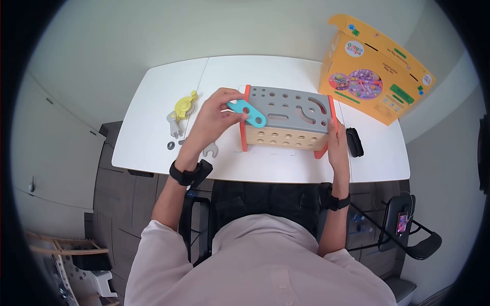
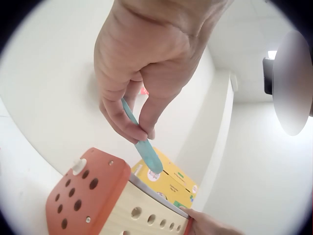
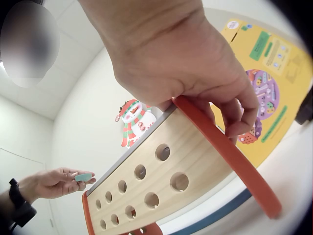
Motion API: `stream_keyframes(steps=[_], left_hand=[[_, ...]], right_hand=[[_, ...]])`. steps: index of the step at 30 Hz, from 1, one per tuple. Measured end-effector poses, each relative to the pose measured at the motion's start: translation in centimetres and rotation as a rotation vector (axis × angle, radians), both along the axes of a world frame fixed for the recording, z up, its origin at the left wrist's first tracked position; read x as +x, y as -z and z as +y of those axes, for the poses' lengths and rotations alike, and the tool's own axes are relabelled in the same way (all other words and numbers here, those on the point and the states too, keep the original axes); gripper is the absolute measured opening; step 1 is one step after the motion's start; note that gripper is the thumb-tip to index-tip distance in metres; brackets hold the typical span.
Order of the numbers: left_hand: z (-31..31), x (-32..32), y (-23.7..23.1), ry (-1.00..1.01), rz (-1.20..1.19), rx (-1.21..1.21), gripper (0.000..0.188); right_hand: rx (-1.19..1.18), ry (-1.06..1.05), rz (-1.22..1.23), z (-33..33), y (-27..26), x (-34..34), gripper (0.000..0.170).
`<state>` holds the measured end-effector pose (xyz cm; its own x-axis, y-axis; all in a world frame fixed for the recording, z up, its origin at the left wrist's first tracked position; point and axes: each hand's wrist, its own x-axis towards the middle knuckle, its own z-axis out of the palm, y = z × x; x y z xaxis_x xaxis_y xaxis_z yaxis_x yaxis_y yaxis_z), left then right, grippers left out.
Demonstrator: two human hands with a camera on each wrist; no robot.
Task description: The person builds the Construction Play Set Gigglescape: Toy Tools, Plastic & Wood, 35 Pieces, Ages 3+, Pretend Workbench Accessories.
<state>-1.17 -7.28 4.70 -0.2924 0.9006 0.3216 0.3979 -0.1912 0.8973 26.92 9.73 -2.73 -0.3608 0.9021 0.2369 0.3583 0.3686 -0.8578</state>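
Teal strip (image 1: 246, 113) pinched in left grip (image 1: 212, 120), thumb against fingers, just above the left end of the gray-topped wooden toy (image 1: 292, 111); right grip (image 1: 338, 145) curled round its red end panel (image 1: 332, 105). Toy stands on white counter (image 1: 286, 171): gray wrench (image 1: 212, 151) left, yellow box (image 1: 367, 81) behind right. Pale wall (image 1: 229, 30) beyond, snowman decal (image 3: 137, 122) on it.
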Motion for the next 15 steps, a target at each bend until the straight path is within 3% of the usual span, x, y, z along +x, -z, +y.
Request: stream_keyframes(steps=[8,10,11,13,14,15], left_hand=[[-0.8,-0.5,-0.6,-0.034,-0.015,0.046,0.033],[-2.2,-2.0,-0.9,-0.243,0.181,0.060,0.027],[-2.8,-3.1,-0.7,-0.236,0.180,0.055,0.027],[-4.0,-5.7,0.5,-0.485,0.512,0.045,0.023],[-4.5,-6.8,1.5,-0.479,0.511,0.042,0.023],[-5.0,-8.0,2.9,-0.562,0.588,-0.082,0.021]], right_hand=[[0.002,-0.008,-0.015,0.0,-0.2,0.1,0.058],[0.015,-0.003,-0.013,-0.1,-0.1,0.0,0.058],[0.032,0.006,-0.013,-0.2,-0.1,0.1,0.058],[-0.011,0.017,-0.011,-0.7,-0.9,0.0,0.058],[-0.050,0.018,-0.005,-0.8,-1.1,-0.1,0.059],[-0.055,0.020,-0.006,-0.8,-1.1,0.0,0.059]])
